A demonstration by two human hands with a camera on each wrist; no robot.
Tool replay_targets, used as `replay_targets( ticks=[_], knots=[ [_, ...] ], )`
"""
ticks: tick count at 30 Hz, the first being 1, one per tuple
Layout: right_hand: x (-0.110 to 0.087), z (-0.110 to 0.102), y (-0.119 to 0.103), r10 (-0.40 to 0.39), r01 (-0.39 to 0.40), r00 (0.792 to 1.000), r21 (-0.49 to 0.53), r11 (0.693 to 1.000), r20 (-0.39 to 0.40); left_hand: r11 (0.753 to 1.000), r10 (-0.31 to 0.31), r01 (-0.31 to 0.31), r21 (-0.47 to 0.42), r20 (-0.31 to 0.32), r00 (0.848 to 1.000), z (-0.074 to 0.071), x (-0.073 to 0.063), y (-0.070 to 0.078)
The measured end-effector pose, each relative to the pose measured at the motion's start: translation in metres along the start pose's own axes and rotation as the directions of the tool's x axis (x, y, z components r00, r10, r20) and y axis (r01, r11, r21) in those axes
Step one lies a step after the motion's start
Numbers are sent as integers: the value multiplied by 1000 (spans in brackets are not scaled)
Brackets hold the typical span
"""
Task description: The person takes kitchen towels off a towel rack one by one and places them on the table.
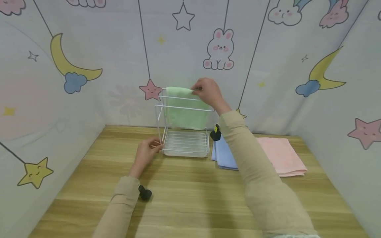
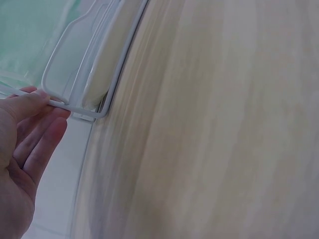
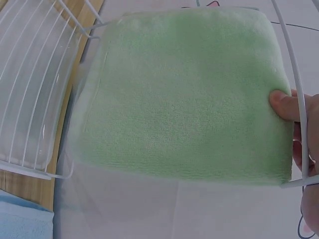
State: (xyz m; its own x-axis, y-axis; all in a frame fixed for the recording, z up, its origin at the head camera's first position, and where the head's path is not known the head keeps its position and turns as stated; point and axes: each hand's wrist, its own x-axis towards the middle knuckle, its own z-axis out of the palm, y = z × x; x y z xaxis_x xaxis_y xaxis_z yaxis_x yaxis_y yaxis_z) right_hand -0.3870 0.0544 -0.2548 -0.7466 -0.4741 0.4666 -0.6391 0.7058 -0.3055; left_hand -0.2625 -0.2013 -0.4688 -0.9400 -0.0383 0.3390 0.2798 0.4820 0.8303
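Note:
A green towel (image 1: 187,114) hangs folded over the rearmost top bar of a white wire rack (image 1: 184,107). My right hand (image 1: 209,92) pinches the towel's top edge near the bar's right part; in the right wrist view the thumb (image 3: 285,105) presses the green cloth (image 3: 184,99) from the front. Low at the rack's left side, my left hand (image 1: 146,150) holds the frame. The left wrist view shows thumb and fingers pinching a white wire (image 2: 60,104) close to the corner, with the other fingers (image 2: 45,147) loosely bent.
Right of the rack, a folded blue towel (image 1: 224,155) lies partly behind the right forearm. A folded pink towel (image 1: 282,155) lies farther right. The rack's base holds a clear tray (image 1: 186,142). A patterned curtain (image 1: 125,66) stands close behind the wooden table (image 1: 184,198).

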Motion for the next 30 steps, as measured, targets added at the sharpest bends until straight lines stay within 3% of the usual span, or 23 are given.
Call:
replay_targets(
  ticks=[15,30],
  knots=[
    [-3,0,-4,-39,39,998,-6,999,-54,1000,9,-9,-11,7,1000,0,0,-3],
    [-2,3,-2,45,-44,999,40,998,-16,1000,8,-8,-2,2,1000,-1,1,-4]
  ],
)
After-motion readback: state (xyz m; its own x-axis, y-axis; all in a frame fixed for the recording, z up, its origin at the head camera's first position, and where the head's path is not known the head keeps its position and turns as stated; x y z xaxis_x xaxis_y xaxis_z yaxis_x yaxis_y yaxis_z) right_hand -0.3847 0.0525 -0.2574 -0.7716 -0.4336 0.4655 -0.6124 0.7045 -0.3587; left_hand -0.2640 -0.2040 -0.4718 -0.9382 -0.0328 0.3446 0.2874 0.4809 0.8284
